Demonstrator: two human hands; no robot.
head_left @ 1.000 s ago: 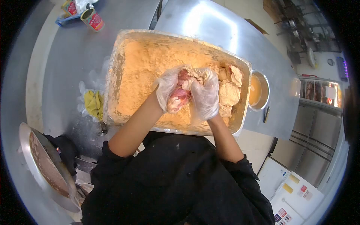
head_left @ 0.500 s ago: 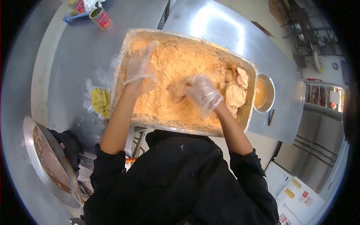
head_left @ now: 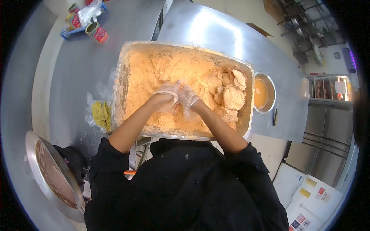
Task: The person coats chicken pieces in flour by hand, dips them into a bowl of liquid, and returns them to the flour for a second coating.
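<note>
Left hand (head_left: pixel 165 96) and right hand (head_left: pixel 188 100), both gloved, meet over a mostly hidden raw meat piece (head_left: pixel 177 107) in our flour (head_left: pixel 146 71), finger closure unclear to us, with coated meat pieces (head_left: pixel 233 98) right of our right hand, inside the same metal tray (head_left: pixel 181 135).

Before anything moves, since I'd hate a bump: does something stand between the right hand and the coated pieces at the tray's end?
Nothing visible does; only loose coating lies between the right hand and coated pieces.

Open room over powder (head_left: pixel 140 73) at left, coated pieces (head_left: pixel 233 98) blocking right end, tray walls (head_left: pixel 248 111) around
</note>
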